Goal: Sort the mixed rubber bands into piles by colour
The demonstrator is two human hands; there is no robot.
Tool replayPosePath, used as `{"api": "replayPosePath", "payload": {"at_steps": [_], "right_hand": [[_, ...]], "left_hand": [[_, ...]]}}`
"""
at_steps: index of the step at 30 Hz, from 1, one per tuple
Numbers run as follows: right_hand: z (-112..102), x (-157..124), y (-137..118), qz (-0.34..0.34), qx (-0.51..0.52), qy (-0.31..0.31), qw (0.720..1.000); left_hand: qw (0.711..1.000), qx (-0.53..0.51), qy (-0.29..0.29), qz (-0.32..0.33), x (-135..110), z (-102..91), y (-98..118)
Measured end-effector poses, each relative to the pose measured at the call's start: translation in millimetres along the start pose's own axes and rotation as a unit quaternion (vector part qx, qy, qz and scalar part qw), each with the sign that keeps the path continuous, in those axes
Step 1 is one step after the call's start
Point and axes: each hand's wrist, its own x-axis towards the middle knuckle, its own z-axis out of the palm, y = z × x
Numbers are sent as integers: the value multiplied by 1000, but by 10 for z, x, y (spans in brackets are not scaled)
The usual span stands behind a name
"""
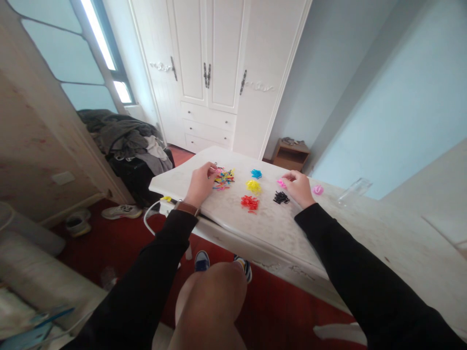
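Observation:
My left hand is at the left of the table, its fingers closed together at the edge of a mixed pile of small coloured strips. What those fingertips hold, if anything, is too small to make out. My right hand is closed in a pinch over a small pink pile, partly hiding it. Whether a strip is between its fingers I cannot tell. Between my hands lie a blue pile, a yellow pile and a red pile. A black pile sits just below my right hand.
On the white table, a pink round item and a clear glass lying on its side are right of my right hand. A white cable hangs at the table's left edge. Behind stand a white wardrobe and piled clothes.

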Motion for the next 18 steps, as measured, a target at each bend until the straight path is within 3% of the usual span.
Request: {"api": "replayPosePath", "payload": {"at_steps": [9,18], "right_hand": [[-9,-7,-25,4,2,-2,1000],[-18,-9,-49,11,5,-9,1000]], "left_hand": [[996,-17,-76,45,-36,27,35],[995,-40,-81,52,-37,34,43]]}}
